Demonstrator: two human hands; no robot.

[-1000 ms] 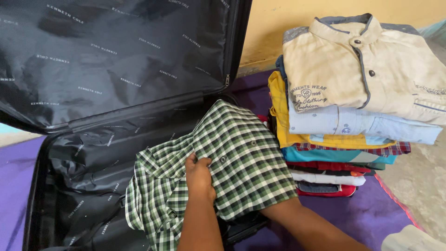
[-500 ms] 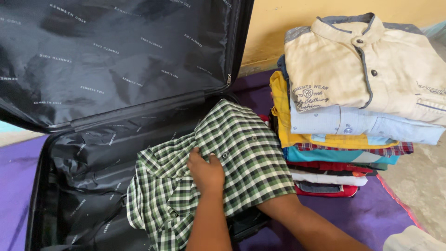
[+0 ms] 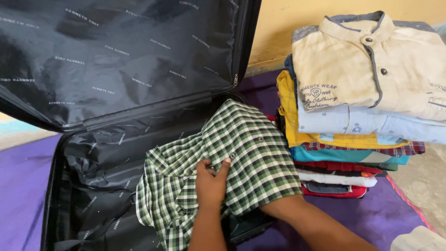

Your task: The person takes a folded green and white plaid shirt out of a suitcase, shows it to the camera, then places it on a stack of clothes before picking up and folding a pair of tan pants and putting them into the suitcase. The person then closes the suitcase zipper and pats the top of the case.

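green-and-white checked shirt (image 3: 223, 172), folded soft cotton with small buttons, lies in the right half of the open suitcase (image 3: 88, 186), its right edge draped over the case rim. left hand (image 3: 211, 179) rests on top, fingers together pinching a fold by the button placket. right hand is hidden under the shirt's right side, only the forearm shows; can't tell its fingers. suitcase lining is black, glossy, crinkled; lid (image 3: 116, 56) stands propped open behind. left half of the case is free. stack of folded shirts (image 3: 357, 116) sits just right on a purple mat (image 3: 353, 216).
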